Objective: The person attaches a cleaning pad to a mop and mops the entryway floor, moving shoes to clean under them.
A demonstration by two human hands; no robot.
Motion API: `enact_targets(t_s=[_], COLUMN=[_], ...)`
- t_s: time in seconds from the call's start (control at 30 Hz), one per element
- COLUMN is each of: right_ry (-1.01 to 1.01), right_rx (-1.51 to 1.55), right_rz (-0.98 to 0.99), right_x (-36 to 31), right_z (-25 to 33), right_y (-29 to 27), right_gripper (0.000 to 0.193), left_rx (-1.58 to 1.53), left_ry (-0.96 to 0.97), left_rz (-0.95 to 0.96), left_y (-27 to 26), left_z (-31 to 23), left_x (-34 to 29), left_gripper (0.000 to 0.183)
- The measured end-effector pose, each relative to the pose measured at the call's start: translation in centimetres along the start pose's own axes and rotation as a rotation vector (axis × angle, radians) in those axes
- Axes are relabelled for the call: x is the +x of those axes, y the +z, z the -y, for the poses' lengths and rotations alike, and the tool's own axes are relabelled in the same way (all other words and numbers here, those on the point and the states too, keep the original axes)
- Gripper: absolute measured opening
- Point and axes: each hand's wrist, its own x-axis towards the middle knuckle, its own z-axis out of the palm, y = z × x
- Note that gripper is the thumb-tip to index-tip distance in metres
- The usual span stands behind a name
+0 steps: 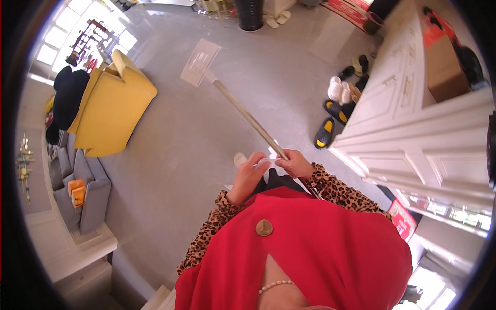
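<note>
Grey smooth floor (206,119) fills the middle of this downward fisheye view of a living room, seen from the head of a person in a red sleeveless coat over leopard-print sleeves. A flat mop stands in front of them: its pale rectangular mop head (200,62) lies on the floor far ahead and slightly left, and its long metal mop handle (248,116) slants back toward the person's chest. The right hand (296,164) is closed around the near end of the handle. The left hand (249,174) is raised just beside it, fingers curled around a small white sheet (266,161), perhaps a wipe or cloth, which both hands seem to pinch between them; its exact kind is too small to tell. The work in hand looks like a pause in mopping to handle that white sheet at the handle's top, rather than a sweeping stroke. A next move would likely call for a firm grip on the handle while the sheet is dealt with, so the pole does not tip. To the left stands a yellow armchair (111,111), with a grey sofa (82,191) nearer. To the right is a white panelled cabinet (413,129), and several pairs of slippers (341,95) lie on the floor beside it.
</note>
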Motion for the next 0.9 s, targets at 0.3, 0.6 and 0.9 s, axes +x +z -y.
enact_targets(t_s=[0.3,0.6,0.9], right_ry=[0.035,0.069,-0.047], right_rx=[0.026,0.241,0.346], right_rz=[-0.218,-0.366,-0.296], right_x=[9.4,15.3,23.2], right_z=[8.3,16.6,24.3], right_y=[-1.4,-4.8,-12.1], right_gripper=[0.019,0.016,0.019], left_rx=[0.216,-0.167,-0.089], left_ry=[0.205,-0.066,0.713], left_rz=[0.208,0.582,0.196], left_y=[-7.0,-12.3,-3.0], left_z=[6.9,2.6,10.0], left_x=[11.9,26.0,43.4], left_gripper=[0.024,0.022,0.013])
